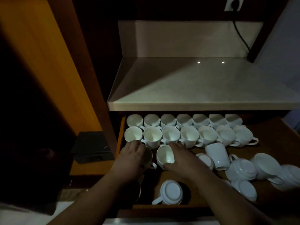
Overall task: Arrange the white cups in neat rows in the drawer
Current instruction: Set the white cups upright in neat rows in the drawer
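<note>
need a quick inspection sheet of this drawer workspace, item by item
surface: open wooden drawer, floor partly bare; pale countertop above it
job's things: two back rows of upright cups, seven each; loose cups tipped or upside down at the right; one upside-down cup near the front
clutter: dark box on a low shelf at the left
grippers: left hand grips one cup; right hand grips another cup
cables: black cable from the wall socket
surroundings: dim light, dark wooden frame
</note>
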A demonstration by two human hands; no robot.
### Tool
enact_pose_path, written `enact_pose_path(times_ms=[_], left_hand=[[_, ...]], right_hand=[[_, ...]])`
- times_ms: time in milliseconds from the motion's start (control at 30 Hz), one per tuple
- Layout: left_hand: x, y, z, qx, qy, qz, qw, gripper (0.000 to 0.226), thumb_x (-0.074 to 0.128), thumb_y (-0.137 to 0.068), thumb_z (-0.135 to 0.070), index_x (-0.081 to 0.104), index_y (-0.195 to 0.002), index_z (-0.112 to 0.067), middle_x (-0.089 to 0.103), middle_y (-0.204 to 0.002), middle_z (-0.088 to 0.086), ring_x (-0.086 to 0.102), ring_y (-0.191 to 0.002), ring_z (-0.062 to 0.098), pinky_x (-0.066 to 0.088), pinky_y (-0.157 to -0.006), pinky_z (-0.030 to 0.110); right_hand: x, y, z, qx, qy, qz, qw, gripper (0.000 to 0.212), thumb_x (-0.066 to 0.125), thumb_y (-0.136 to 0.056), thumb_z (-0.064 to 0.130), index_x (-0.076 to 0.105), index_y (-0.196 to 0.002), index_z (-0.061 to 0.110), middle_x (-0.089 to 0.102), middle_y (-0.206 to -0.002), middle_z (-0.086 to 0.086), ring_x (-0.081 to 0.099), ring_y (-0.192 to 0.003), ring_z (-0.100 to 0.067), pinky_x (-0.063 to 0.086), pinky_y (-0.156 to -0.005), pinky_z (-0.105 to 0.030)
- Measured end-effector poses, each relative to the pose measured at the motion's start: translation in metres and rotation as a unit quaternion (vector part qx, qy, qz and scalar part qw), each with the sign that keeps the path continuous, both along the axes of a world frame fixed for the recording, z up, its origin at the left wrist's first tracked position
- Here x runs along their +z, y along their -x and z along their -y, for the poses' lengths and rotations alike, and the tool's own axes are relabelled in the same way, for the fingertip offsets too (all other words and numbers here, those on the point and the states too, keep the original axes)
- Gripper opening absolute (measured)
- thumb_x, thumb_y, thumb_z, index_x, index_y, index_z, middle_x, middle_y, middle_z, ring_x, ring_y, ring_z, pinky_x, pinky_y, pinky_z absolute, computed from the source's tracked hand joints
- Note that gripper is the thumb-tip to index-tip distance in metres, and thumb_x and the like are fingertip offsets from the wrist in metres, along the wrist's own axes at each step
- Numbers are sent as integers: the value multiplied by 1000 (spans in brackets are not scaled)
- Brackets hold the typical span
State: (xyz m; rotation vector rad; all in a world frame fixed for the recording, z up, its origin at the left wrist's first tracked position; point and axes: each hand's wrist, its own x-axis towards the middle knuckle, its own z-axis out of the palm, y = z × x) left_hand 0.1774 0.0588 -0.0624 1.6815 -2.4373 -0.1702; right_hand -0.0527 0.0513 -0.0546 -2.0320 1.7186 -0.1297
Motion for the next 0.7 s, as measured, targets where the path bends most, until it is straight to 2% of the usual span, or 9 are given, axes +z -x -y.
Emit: enact_pose_path(times_ms=[67,133,200,300,467,533,633,700], left_hand=[[1,-6,2,-64,-1,10,998,51,53,-86,-56,54,-131,-32,50,-134,-8,47,-122,15,43,-100,32],[1,-9,3,-86,-51,16,995,36,58,-86,-48,63,-119,-34,59,-126,-9,54,-116,15,46,-96,33],[2,-6,3,-82,-86,19,993,33,67,-84,-41,65,-117,-35,62,-126,-7,55,-119,17,48,-98,35],[2,-6,1,-72,-80,35,994,31,64,-88,-39,63,-119,-37,63,-124,-5,56,-117,17,50,-94,32],[-1,-8,1,-48,-69,32,996,28,62,-87,-43,63,-115,-36,65,-116,-6,59,-110,17,53,-89,33],[0,-9,1,-31,-68,36,997,25,63,-88,-41,64,-112,-34,65,-112,-4,59,-107,18,53,-86,33],[-3,-12,1,-14,-53,39,998,25,63,-86,-43,63,-110,-34,64,-108,-4,60,-101,18,52,-79,30],[-3,-12,1,2,-52,35,998,23,61,-89,-43,63,-110,-35,64,-109,-4,61,-101,19,51,-78,30]], right_hand=[[-2,2,-1,-18,-17,4,1000,93,74,-75,54,28,-153,27,42,-152,-3,49,-134,-27,48,-102,-43],[-7,5,-1,-37,-28,21,999,89,66,-69,56,34,-148,30,53,-142,-2,56,-126,-25,52,-97,-45],[-12,7,1,-48,-39,49,997,78,59,-64,56,45,-137,31,63,-128,1,63,-116,-23,55,-91,-44],[-8,1,2,-50,-41,84,994,66,60,-66,50,51,-128,31,68,-118,5,65,-109,-20,55,-88,-43],[-3,-13,-1,-36,-34,127,991,58,55,-64,73,55,-109,36,72,-98,8,68,-91,-9,57,-78,-40],[-2,-16,-2,-33,-34,141,989,56,60,-66,68,57,-112,35,70,-99,11,66,-92,-7,54,-76,-35],[0,-17,-2,-32,-41,142,988,51,73,-78,43,54,-123,29,63,-103,16,61,-96,-7,43,-71,-26],[-3,-16,0,-29,-43,145,988,46,72,-82,35,54,-124,32,62,-105,17,59,-99,-5,41,-70,-23]])
